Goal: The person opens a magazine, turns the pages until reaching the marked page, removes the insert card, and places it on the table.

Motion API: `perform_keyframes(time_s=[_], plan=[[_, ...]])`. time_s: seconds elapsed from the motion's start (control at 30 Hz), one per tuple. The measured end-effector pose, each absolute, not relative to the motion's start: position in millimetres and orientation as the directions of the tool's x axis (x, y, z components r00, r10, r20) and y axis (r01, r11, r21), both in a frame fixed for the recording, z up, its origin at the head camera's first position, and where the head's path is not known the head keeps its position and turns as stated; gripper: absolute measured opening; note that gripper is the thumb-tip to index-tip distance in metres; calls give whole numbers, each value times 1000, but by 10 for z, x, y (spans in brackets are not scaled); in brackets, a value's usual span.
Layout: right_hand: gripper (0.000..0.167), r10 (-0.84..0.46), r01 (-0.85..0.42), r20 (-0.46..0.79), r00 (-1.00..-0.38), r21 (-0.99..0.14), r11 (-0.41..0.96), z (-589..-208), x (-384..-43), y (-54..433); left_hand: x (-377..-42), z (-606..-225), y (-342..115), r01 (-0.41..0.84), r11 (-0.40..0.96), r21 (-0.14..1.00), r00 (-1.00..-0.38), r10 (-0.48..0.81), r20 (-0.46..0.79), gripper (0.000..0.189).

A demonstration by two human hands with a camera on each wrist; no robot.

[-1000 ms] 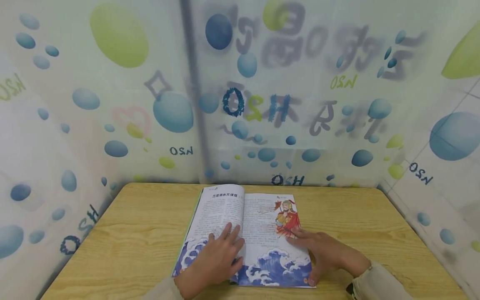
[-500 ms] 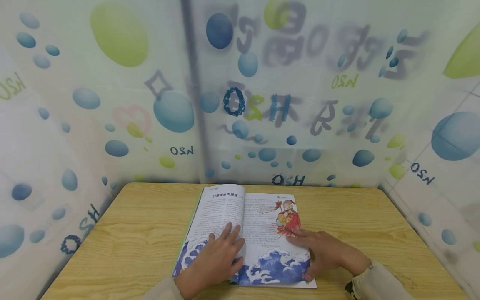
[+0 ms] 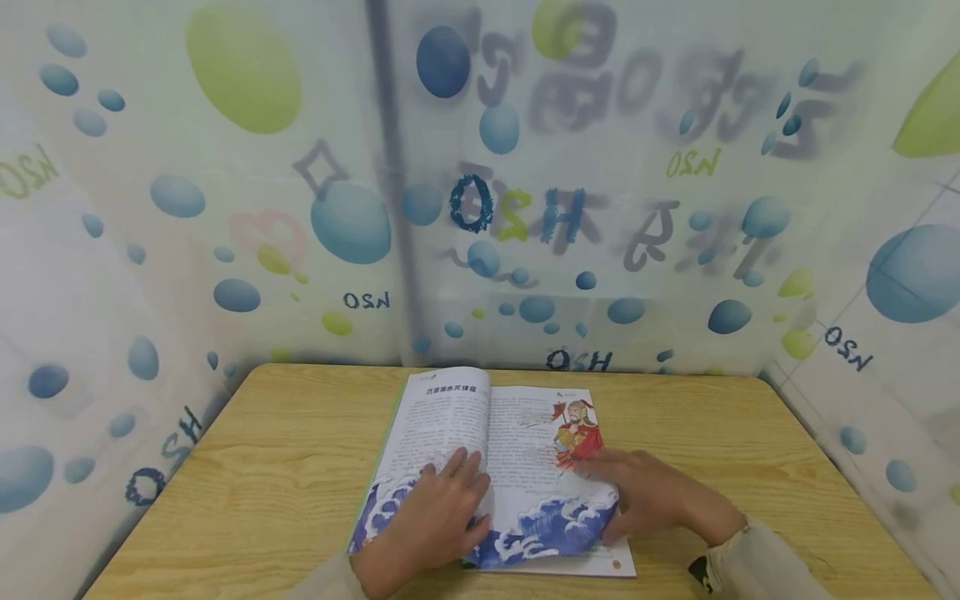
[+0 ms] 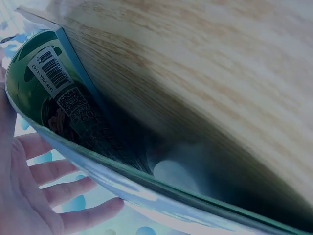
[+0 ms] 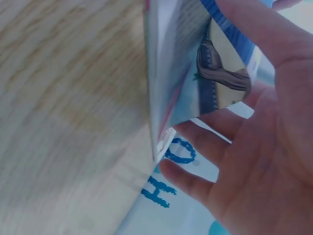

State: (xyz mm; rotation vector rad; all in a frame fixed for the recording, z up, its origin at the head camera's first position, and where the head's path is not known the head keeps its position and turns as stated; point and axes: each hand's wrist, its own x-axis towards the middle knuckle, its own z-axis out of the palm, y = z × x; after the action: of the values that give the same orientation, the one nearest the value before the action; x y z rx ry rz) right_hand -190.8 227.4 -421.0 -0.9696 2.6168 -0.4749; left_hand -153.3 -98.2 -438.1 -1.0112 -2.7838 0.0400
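An open magazine (image 3: 517, 450) with printed text, blue wave drawings and a red-robed figure lies on the table. My left hand (image 3: 438, 521) rests on its left page near the fold, fingers relaxed. The left wrist view shows the left hand (image 4: 34, 191) by the green back cover (image 4: 34, 83), which curves above the wood and bears a barcode. At the right page's outer edge, my right hand (image 3: 648, 492) holds the page between thumb and fingers, and its lower corner is bent up. In the right wrist view, the underside of that page (image 5: 222, 93) shows beside the right hand (image 5: 254, 142).
The wooden table (image 3: 262, 467) stretches out on both sides of the magazine. Behind it and at the sides hang pale sheets (image 3: 337, 125) printed with blue and green drops and letters. Another sheet of the magazine lies flat under the raised corner.
The right page's lower corner has come up and leftward with my right hand's thumb, baring more of the sheet beneath. My left hand stays in place on the left page.
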Motion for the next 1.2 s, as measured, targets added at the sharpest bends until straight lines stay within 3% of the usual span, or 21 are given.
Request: perform_keyframes(time_s=[0.23, 0.33, 0.53, 0.77, 0.97, 1.1, 1.2], plan=[[82, -710, -661, -28, -703, -342, 668, -4137, -1910, 2244, -1496, -4401, -941, 639, 765, -73, -751, 642, 155, 89], [82, -718, -680, 5, -696, -327, 657, -4104, -1902, 2230, -1478, -4402, -919, 628, 774, -80, -764, 633, 124, 99], [81, -716, -677, 27, -698, -350, 647, -4012, -1878, 2251, -1465, -4389, -911, 619, 778, -112, -767, 629, 126, 89], [68, -701, -564, -37, -712, -565, 602, -3827, -1849, 2346, -1473, -4383, -941, 633, 759, -151, -734, 651, 195, 76], [73, -658, -518, -62, -751, -563, 644, -3737, -1826, 2402, -1479, -4363, -945, 665, 733, -141, -696, 677, 238, 86], [84, -622, -513, -40, -782, -523, 680, -3756, -1844, 2471, -1481, -4342, -937, 696, 704, -139, -640, 697, 323, 94], [87, -607, -501, -41, -794, -522, 691, -3781, -1868, 2514, -1481, -4332, -930, 720, 671, -178, -560, 713, 422, 92]])
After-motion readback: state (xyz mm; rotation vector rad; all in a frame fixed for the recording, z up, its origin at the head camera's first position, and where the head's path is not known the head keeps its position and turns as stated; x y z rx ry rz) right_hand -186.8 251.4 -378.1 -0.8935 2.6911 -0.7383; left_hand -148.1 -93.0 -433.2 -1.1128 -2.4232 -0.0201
